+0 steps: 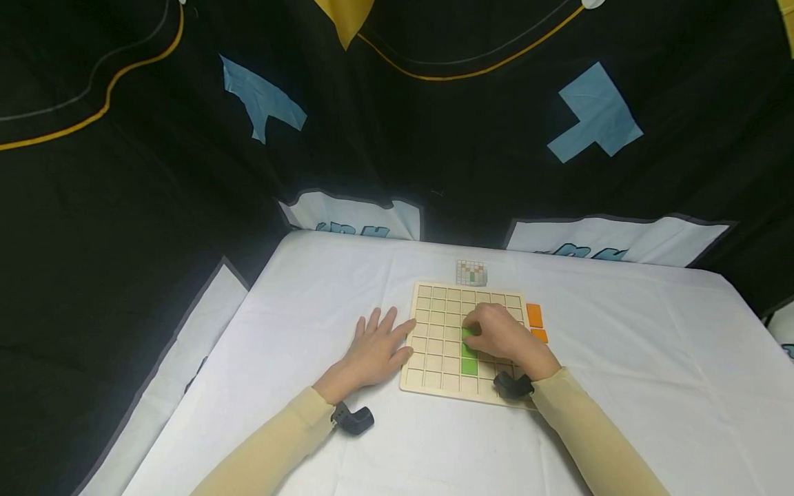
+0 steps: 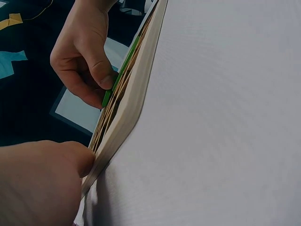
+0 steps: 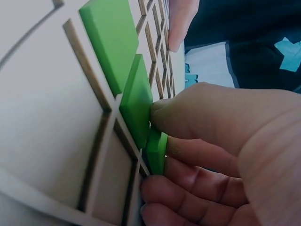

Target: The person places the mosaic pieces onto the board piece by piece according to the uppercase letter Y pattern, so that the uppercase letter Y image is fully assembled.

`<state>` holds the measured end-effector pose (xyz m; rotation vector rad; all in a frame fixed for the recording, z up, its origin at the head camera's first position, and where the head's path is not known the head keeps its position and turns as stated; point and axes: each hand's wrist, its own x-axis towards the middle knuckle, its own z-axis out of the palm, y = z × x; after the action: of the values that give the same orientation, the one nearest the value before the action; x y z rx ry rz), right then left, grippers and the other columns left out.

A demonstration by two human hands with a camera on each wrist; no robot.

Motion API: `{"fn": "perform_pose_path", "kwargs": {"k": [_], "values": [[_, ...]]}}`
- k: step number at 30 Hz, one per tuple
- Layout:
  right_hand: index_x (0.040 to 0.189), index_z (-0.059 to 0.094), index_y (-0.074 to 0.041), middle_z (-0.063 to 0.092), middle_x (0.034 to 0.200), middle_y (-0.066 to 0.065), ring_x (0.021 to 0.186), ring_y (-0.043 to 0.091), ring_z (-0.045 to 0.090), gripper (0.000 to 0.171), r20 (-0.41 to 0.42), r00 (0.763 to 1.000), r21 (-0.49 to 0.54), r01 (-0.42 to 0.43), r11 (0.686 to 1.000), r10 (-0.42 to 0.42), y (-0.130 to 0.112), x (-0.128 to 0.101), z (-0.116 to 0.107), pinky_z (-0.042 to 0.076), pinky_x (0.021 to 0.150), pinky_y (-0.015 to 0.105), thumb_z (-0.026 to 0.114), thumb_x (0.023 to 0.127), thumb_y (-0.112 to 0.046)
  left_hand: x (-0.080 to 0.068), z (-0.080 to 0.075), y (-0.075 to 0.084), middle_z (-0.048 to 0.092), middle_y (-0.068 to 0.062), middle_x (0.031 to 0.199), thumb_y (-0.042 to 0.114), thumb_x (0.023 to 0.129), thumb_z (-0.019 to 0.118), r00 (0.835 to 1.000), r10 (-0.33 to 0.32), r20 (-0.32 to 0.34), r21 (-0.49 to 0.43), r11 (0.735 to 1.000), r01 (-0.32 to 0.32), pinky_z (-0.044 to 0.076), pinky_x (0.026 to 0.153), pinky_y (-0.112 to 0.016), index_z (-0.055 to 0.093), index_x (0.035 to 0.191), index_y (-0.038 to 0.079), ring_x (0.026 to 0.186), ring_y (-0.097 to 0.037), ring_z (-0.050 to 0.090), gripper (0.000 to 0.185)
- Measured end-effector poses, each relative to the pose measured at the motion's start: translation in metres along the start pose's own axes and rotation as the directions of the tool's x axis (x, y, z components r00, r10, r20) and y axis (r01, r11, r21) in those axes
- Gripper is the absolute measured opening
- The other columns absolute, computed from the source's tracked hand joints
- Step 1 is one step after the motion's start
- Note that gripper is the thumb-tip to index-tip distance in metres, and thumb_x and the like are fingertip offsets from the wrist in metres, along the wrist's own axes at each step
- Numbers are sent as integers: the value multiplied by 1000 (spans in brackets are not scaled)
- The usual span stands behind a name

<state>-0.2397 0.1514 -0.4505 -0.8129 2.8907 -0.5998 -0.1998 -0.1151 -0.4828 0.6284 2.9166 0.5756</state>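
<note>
A square wooden grid board (image 1: 432, 346) lies on the white table. Several green square tiles (image 1: 469, 366) sit in a column of its cells. Over the far end of that column, my right hand (image 1: 496, 333) pinches a green tile (image 3: 157, 150) between thumb and fingers, low against the grid. The thumb also lies close by the neighbouring green tile (image 3: 138, 103). My left hand (image 1: 372, 349) rests flat with fingers spread, its index finger and thumb at the board's left edge. In the left wrist view, the left thumb (image 2: 84, 157) touches the board's side.
Two orange pieces (image 1: 534, 315) lie off the board's right edge. A small card (image 1: 471, 273) printed with a coloured grid lies beyond the far edge. White cloth (image 1: 298, 296) covers the table, and a dark curtain (image 1: 428, 151) hangs behind it.
</note>
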Motion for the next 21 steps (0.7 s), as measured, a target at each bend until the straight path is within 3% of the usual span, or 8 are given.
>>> {"fn": "perform_pose_path", "kwargs": {"k": [21], "values": [[96, 79, -5, 66, 80, 0, 75, 14, 48, 17, -6, 1000, 5, 13, 1000, -13, 0, 0, 1, 44, 72, 31, 77, 80, -5, 0, -1, 0, 29, -28, 164, 37, 104, 49, 1000, -2, -5, 1, 1000, 2, 16, 119, -75, 45, 154, 18, 152, -57, 18, 54]]}}
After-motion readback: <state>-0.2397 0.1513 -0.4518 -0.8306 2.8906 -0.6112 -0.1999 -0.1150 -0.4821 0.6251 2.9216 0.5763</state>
